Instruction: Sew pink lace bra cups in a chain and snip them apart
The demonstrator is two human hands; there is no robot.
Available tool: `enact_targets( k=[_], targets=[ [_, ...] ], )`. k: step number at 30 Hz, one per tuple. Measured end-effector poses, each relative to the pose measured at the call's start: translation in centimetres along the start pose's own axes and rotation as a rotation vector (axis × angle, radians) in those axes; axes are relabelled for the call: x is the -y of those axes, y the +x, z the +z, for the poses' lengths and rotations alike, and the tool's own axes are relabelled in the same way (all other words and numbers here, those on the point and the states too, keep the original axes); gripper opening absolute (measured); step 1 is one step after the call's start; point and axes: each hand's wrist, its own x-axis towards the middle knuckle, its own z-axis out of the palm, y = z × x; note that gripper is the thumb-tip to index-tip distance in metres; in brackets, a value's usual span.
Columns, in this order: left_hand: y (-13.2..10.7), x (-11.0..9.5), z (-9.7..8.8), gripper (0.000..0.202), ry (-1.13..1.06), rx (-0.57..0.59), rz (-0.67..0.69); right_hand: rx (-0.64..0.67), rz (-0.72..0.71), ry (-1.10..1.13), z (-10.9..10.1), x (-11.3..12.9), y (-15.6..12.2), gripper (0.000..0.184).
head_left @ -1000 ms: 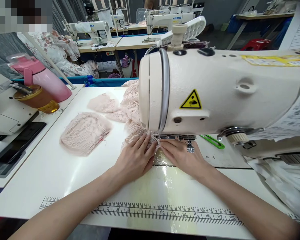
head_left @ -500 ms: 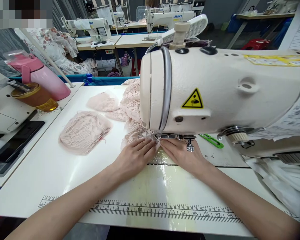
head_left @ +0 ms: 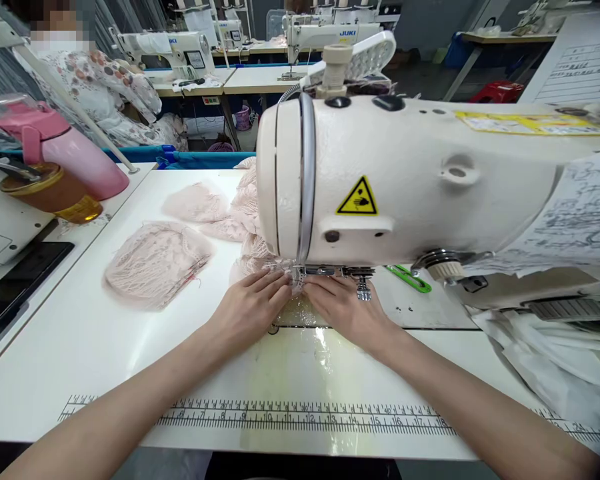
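Observation:
Pale pink lace fabric lies bunched at the head of a white sewing machine, partly hidden behind it. My left hand presses down on the lace just left of the presser foot, its fingers close together. To the right of the foot, my right hand has its fingers closed at the fabric's edge, partly covered by the machine's metal attachment. The fingertips of both hands nearly meet at the needle area. How firmly they pinch the lace is hidden.
A loose pink lace piece lies on the table left of my hands. Beyond stand a pink bottle, an amber cup and a black phone. A green tool and white cloth are right. Another person's patterned sleeve shows behind.
The whole view has shifted, so the machine and table sit further left in it. Both hands stay at the presser foot on the lace. More of the person behind shows.

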Motion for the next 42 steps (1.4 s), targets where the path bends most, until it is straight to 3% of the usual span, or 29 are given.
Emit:
enact_targets(
  k=[5, 8, 10, 15, 22, 27, 37, 42],
  targets=[
    [0.2, -0.5, -1.1, 0.04, -0.136, 0.099, -0.295, 0.033, 0.067, 0.168, 0.1, 0.0, 0.2, 0.021],
    [0.2, -0.4, -1.4, 0.016, -0.284, 0.175, -0.357, 0.12, 0.058, 0.337, -0.1, 0.2, 0.3, 0.024],
    [0.0, -0.4, -1.5, 0.008, -0.34, 0.149, -0.313, 0.125, 0.044, 0.407, -0.2, 0.3, 0.3, 0.024],
    [-0.1, -0.9, -1.9, 0.011, -0.361, 0.009, -0.171, -0.002, -0.07, 0.578, -0.9, 0.5, 0.1, 0.026],
    [0.0, -1.3, -2.3, 0.009, -0.371, -0.051, -0.092, -0.183, -0.208, 0.618, -1.7, 0.8, 0.4, 0.019],
    [-0.2, -1.5, -2.1, 0.009, -0.287, -0.091, -0.027, -0.213, -0.254, 0.567, -1.6, 0.6, 0.4, 0.007],
    [-0.1, -1.5, -2.2, 0.022, 0.011, -0.248, 0.14, -0.236, -0.34, 0.426, -2.5, 0.5, 0.6, 0.009],
    [-0.4, -1.4, -1.7, 0.011, -0.048, -0.15, 0.165, -0.177, -0.401, 0.391, -2.4, 0.3, 0.6, 0.007]
  ],
)
